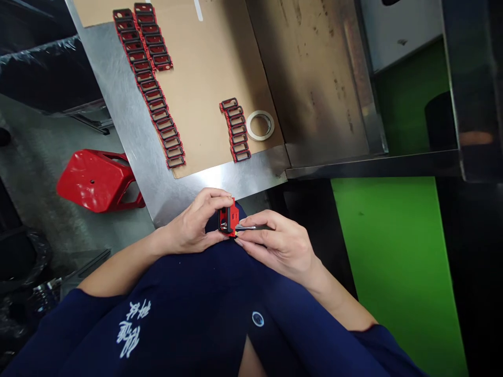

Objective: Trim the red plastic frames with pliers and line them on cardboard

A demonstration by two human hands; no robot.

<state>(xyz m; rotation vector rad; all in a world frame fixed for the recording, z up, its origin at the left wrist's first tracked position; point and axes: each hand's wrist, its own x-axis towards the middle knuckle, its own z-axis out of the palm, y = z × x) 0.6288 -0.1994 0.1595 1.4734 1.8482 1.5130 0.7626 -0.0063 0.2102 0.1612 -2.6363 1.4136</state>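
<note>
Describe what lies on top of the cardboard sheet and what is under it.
On the cardboard sheet lie red-and-black frames in three rows and a roll of tape. The metal table shows past its edges; anything else underneath is covered.

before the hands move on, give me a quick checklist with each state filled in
1. Left hand grips the red-and-black part: ok.
2. Right hand holds the slim tool: ok.
3. Tool tip properly seated: cannot tell, too small.
4. Part over the table: not ok, held off its near edge.
5. Tape roll away from the hands: ok, on the cardboard.
</note>
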